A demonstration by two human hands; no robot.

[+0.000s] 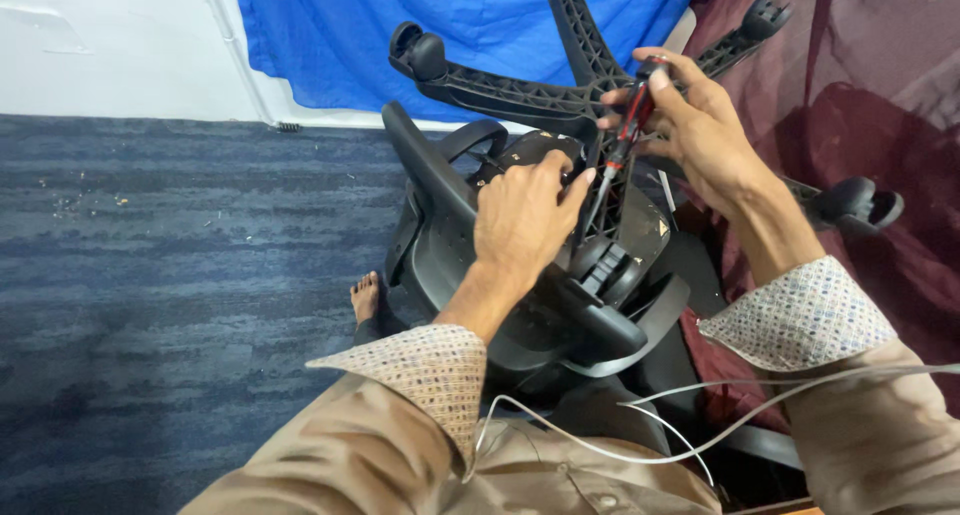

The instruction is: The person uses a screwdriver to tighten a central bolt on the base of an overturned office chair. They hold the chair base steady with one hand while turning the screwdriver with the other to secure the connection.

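Tan sleeves [400,425] with patterned cuffs fill the bottom of the head view, crossed by a white cable [700,440]. From seven o'clock the left hand [525,220] reaches up, wrist bent, fingers curled and pressing on the underside of the overturned office chair [560,275] at centre. At one o'clock the right hand [690,125] grips a red-and-black screwdriver [625,135], fingers closed around its handle, tip angled down beside the left fingertips.

A red-and-black screwdriver [628,125] is gripped by the right hand [690,125], its tip angled down towards the left hand [525,215], which is pressed on the overturned chair [450,245] underside.
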